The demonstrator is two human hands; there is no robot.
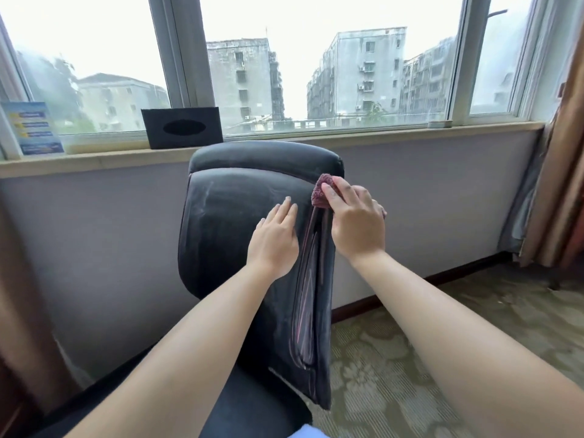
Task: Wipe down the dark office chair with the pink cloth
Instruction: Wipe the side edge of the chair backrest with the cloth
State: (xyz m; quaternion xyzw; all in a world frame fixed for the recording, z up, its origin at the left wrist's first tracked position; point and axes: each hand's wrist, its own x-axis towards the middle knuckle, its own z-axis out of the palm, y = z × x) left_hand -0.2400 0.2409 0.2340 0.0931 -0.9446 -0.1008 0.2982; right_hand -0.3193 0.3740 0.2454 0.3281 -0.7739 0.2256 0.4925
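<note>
The dark office chair stands in front of me with its backrest facing me, dusty streaks on the leather. My right hand grips the bunched pink cloth against the backrest's upper right edge. My left hand rests flat on the backrest, fingers straight, just left of the right hand. Part of the cloth is hidden under my right fingers.
A window sill runs behind the chair, with a black tissue box and a blue card on it. A brown curtain hangs at the right. Patterned carpet lies to the right of the chair.
</note>
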